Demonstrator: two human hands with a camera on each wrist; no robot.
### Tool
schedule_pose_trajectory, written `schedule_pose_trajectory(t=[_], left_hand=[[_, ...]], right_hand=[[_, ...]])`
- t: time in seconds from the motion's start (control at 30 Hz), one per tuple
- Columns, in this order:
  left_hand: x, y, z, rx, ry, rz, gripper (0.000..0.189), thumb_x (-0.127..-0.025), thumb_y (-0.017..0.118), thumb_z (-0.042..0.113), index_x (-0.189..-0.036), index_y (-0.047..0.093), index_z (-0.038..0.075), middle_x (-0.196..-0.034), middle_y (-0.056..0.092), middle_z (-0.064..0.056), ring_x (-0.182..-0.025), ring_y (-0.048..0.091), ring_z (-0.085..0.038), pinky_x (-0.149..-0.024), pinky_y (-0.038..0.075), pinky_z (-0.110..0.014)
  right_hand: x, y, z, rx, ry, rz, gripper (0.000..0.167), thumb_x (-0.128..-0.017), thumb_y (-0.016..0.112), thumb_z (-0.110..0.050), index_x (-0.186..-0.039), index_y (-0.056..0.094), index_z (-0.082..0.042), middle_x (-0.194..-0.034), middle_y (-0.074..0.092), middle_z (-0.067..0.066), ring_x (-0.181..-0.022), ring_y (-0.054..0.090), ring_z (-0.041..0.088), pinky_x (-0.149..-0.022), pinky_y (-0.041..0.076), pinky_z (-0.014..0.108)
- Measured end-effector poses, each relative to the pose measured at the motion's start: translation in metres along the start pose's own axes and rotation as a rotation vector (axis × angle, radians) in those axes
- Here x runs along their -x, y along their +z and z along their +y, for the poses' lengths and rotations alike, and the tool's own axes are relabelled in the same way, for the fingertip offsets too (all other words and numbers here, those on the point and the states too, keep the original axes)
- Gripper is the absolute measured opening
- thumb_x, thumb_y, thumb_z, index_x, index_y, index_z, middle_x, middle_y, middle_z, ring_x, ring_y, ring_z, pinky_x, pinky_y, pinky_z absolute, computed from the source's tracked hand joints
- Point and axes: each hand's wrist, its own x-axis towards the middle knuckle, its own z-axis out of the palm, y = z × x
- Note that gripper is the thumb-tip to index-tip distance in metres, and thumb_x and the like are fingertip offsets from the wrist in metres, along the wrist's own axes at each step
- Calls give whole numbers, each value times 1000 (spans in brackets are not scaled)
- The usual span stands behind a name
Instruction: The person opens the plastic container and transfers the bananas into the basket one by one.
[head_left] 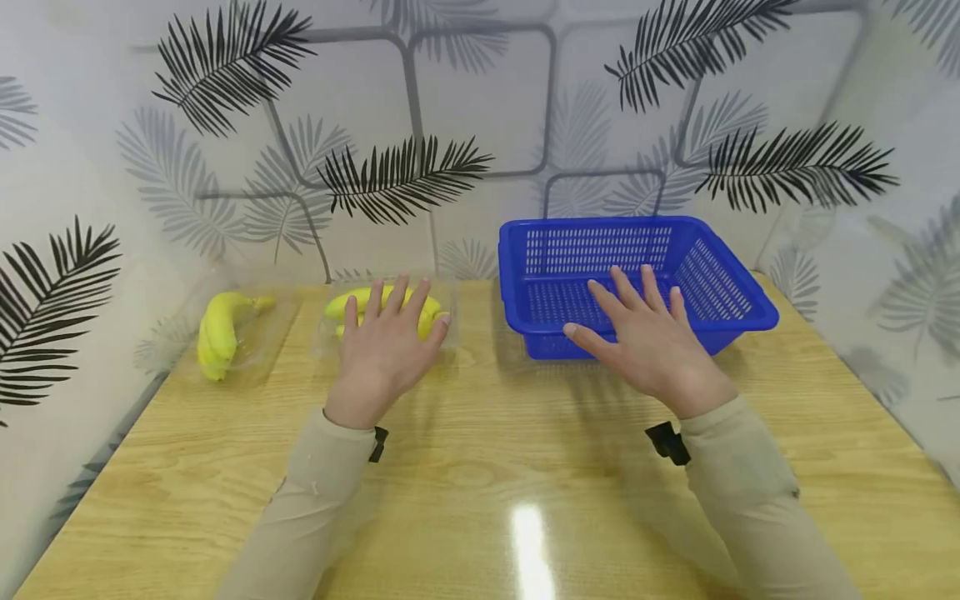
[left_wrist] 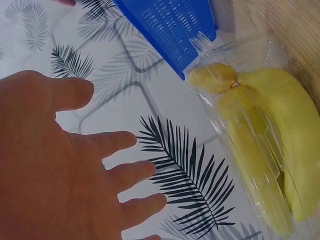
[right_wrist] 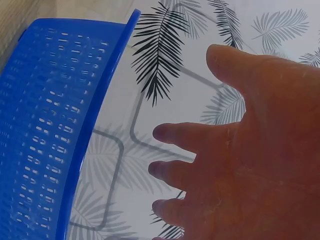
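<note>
My left hand [head_left: 386, 354] is raised with its fingers spread, overlapping a clear plastic box of yellow bananas [head_left: 360, 298] in the head view. The left wrist view shows the bananas [left_wrist: 295, 135] inside their clear box, apart from the palm. My right hand [head_left: 660, 354] is also spread and holds nothing; it overlaps the front of a blue plastic basket [head_left: 600, 223]. In the right wrist view the basket's slotted side [right_wrist: 60, 100] stands apart from the fingers [right_wrist: 175, 137]. Farther left lies a second bunch of bananas [head_left: 219, 329] in clear plastic packaging.
Everything stands on a wood-grain table [head_left: 465, 475] with a bright light reflection near its front. A pale wall covering [head_left: 480, 108] with dark leaf patterns rises behind and along both sides. Dark straps [head_left: 667, 443] show at the wrists.
</note>
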Motion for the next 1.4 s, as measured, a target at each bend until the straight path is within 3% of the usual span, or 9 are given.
schedule_pose_trajectory(t=[0.2,0.43,0.57,0.7,0.83,0.97,1.13,1.4], left_hand=[[1,-2,-20,3,-28,22,66,-103,27,54,-159,19,20,-163,13,-10,-148,5,-38,-115,-1,-60],[3,0,-58,30,-81,81,66,-103,29,52,-158,22,16,-162,14,-15,-147,4,-41,-114,0,-64],[1,2,-82,78,-103,117,68,-103,30,52,-157,22,12,-162,12,-19,-146,4,-44,-113,3,-66],[-4,8,-106,169,-96,152,73,-103,30,55,-156,23,6,-160,13,-23,-145,8,-47,-113,9,-65],[-7,12,-124,331,-80,179,73,-102,37,52,-154,26,2,-158,17,-26,-144,13,-47,-113,15,-62],[-8,15,-136,496,-95,161,74,-101,40,53,-155,25,5,-158,20,-24,-143,17,-45,-113,18,-61],[-11,19,-146,742,-136,91,73,-101,42,53,-157,23,10,-160,18,-17,-144,18,-43,-112,21,-61],[-15,27,-154,1091,-186,16,68,-102,49,28,-158,16,9,-160,13,-20,-144,18,-40,-112,25,-59]], right_hand=[[-6,6,-12,-2,-29,1,89,-94,30,-74,-158,21,-12,-163,-1,17,-144,-20,36,-111,-12,65],[-19,19,-32,5,-70,5,85,-95,38,-69,-157,23,-14,-163,2,14,-145,-16,35,-113,-9,62],[-30,35,-50,9,-128,74,80,-95,46,-65,-155,31,-15,-163,10,12,-148,-5,34,-116,-2,59],[-40,55,-74,-16,-218,192,72,-95,56,-56,-150,42,-13,-160,22,10,-148,7,30,-118,6,53],[-49,75,-97,-99,-307,266,66,-95,60,-46,-147,45,-9,-157,31,12,-146,20,31,-118,17,51],[-59,92,-110,-277,-320,285,63,-96,60,-41,-149,43,-10,-154,37,9,-142,31,30,-114,28,49],[-70,107,-114,-480,-254,289,58,-97,61,-36,-146,45,-12,-149,44,6,-138,37,23,-113,31,42],[-82,123,-108,-783,-119,196,48,-98,61,-25,-141,49,-6,-144,47,9,-128,48,33,-100,47,42]])
